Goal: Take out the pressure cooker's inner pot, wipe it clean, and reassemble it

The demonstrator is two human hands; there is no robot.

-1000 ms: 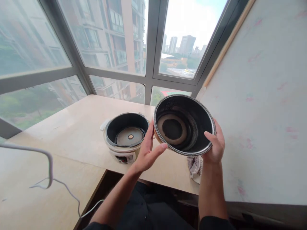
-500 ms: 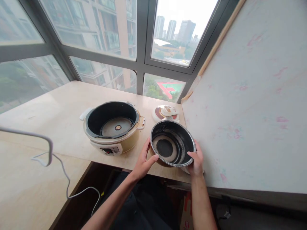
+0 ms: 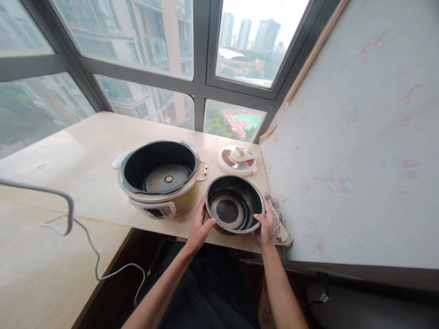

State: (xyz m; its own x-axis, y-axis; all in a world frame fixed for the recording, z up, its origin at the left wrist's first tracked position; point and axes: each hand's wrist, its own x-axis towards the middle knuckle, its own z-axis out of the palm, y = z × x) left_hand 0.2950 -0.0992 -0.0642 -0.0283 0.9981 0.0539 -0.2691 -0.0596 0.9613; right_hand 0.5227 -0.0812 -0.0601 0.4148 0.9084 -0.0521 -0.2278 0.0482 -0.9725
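Head view, from the left?
— Cooker base (image 3: 159,183), open-topped, on the bench (image 3: 68,151).
Next?
— Left hand (image 3: 200,228), holding the inner pot (image 3: 235,210) by its left side; pot over the bench, in front of the lid (image 3: 237,160).
Last?
— Right hand (image 3: 266,225), holding pot's right side; cloth (image 3: 281,230) beside.

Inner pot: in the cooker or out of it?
Out: the left hand and right hand hold the inner pot by its sides, beside the cooker, whose bottom plate shows bare.
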